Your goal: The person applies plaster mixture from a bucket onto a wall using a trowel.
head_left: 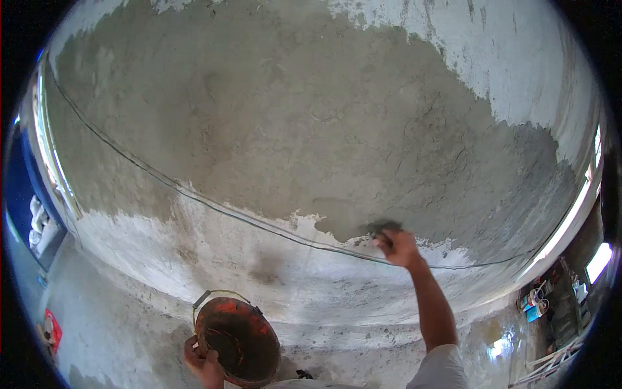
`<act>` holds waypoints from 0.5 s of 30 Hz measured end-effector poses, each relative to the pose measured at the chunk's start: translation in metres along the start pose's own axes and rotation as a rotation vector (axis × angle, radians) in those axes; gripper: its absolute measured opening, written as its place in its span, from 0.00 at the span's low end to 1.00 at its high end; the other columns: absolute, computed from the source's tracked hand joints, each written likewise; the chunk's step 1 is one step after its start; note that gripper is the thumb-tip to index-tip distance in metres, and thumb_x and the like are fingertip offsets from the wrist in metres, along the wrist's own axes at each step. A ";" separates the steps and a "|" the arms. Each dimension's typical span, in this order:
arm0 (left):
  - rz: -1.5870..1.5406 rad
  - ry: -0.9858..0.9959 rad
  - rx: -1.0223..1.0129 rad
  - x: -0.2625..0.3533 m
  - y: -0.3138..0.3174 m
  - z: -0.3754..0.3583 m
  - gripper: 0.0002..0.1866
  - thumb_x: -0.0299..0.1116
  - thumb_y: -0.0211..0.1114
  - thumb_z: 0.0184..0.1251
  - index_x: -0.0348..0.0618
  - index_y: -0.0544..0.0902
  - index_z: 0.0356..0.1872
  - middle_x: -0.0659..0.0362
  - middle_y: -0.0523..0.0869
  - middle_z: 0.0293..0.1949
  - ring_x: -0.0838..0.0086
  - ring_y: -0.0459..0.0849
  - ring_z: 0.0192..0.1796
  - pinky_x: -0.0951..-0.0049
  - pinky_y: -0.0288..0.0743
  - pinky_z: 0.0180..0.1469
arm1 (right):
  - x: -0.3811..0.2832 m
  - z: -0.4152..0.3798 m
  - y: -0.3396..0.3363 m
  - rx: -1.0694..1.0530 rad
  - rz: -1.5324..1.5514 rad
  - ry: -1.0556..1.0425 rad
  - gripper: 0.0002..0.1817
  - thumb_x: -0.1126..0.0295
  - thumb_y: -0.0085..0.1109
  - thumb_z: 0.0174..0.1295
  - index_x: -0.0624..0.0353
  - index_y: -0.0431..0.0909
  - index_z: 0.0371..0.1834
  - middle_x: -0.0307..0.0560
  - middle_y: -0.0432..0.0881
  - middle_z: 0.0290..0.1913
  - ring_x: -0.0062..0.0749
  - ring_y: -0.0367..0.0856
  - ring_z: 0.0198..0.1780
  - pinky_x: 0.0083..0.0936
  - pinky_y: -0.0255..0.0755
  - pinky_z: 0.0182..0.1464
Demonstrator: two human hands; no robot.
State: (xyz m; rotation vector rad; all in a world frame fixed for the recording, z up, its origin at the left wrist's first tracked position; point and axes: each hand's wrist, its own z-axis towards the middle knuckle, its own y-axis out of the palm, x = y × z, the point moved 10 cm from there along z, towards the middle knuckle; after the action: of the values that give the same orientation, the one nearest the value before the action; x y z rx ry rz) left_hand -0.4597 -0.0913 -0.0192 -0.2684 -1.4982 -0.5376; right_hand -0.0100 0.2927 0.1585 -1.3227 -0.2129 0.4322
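Observation:
My left hand (205, 364) is closed on the left rim of a bucket (269, 327), thumb over the edge. The bucket is tilted so its stained orange-red inside shows, with dark wet material low in it and its wire handle (223, 292) raised. My right hand (400, 248) is closed round the grip of a dark trowel (382, 227), somewhat blurred. The trowel is against the wall at the lower edge of the wet grey plaster (291, 129). Just below that hand runs a thin dark cable (240, 219) across the wall.
Bare whitish wall (259, 259) shows below the plaster, and more at the upper right. Paint buckets (532, 305) and other clutter stand at the far right, near a wet patch of floor. A red item (53, 330) lies at the left on the concrete floor (110, 311).

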 end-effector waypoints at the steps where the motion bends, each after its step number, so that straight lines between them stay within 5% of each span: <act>1: -0.048 0.002 0.017 0.000 -0.001 0.000 0.26 0.18 0.58 0.40 0.33 0.76 0.49 0.63 0.80 0.27 0.82 0.73 0.26 0.81 0.66 0.32 | -0.004 -0.004 -0.036 0.192 0.027 -0.058 0.17 0.50 0.63 0.67 0.52 0.84 0.45 0.55 0.87 0.35 0.58 0.86 0.39 0.49 0.79 0.41; 2: -0.053 -0.004 0.019 -0.004 -0.004 0.000 0.26 0.18 0.58 0.40 0.33 0.76 0.49 0.63 0.80 0.27 0.82 0.73 0.26 0.81 0.66 0.32 | -0.006 -0.011 -0.072 0.346 0.115 -0.111 0.18 0.51 0.63 0.67 0.55 0.83 0.41 0.57 0.84 0.29 0.59 0.85 0.34 0.46 0.77 0.35; 5: -0.047 0.002 -0.020 -0.011 -0.010 0.005 0.26 0.18 0.57 0.40 0.33 0.76 0.48 0.62 0.80 0.28 0.81 0.72 0.26 0.79 0.66 0.31 | -0.010 -0.012 -0.115 0.304 0.129 -0.056 0.16 0.53 0.63 0.68 0.56 0.83 0.39 0.60 0.82 0.27 0.59 0.84 0.31 0.44 0.75 0.31; 7: 0.163 -0.011 -0.072 -0.011 -0.011 0.007 0.26 0.18 0.57 0.39 0.32 0.76 0.48 0.61 0.81 0.30 0.81 0.73 0.26 0.80 0.66 0.30 | -0.008 -0.015 -0.098 0.215 0.280 -0.095 0.15 0.53 0.63 0.68 0.53 0.84 0.41 0.59 0.84 0.29 0.58 0.85 0.34 0.47 0.76 0.35; 10: 0.002 0.027 0.008 -0.007 -0.012 0.006 0.26 0.18 0.58 0.38 0.31 0.77 0.47 0.60 0.80 0.31 0.80 0.74 0.27 0.80 0.67 0.31 | -0.048 -0.026 -0.052 0.090 0.093 -0.222 0.16 0.51 0.61 0.68 0.50 0.84 0.44 0.57 0.86 0.34 0.57 0.86 0.38 0.50 0.78 0.40; 15: -0.019 -0.013 -0.015 -0.018 -0.015 0.014 0.27 0.17 0.58 0.38 0.32 0.77 0.48 0.60 0.79 0.33 0.76 0.77 0.29 0.76 0.72 0.33 | -0.030 -0.010 0.034 -0.193 -0.109 -0.039 0.25 0.39 0.54 0.69 0.47 0.84 0.51 0.53 0.89 0.44 0.56 0.86 0.48 0.50 0.78 0.51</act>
State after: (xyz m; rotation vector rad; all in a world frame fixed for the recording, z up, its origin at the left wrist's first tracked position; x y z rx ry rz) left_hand -0.4793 -0.0946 -0.0379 -0.2702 -1.5106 -0.5630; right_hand -0.0398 0.2773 0.1261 -1.4843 -0.3651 0.3513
